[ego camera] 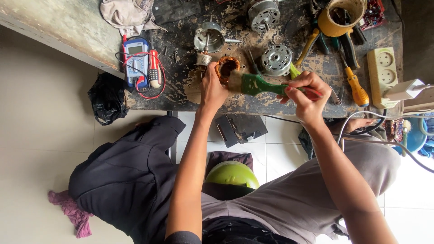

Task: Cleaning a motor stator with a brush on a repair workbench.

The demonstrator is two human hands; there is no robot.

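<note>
My left hand (211, 88) grips a small motor stator (226, 68) with copper-coloured windings, held upright at the front of the worn workbench (181, 86). My right hand (306, 92) holds a green paintbrush (257, 84) by its red handle. The bristles touch the stator's lower right side. Both forearms reach out from my lap over the bench edge.
Motor end caps (275, 59) and a rotor housing (209, 38) lie behind the stator. A blue multimeter (136, 61) with red leads is at the left, screwdrivers (355, 83) and pliers at the right, beside a yellow cup (339, 18) and a power strip (382, 70). A green cylinder (233, 174) stands between my knees.
</note>
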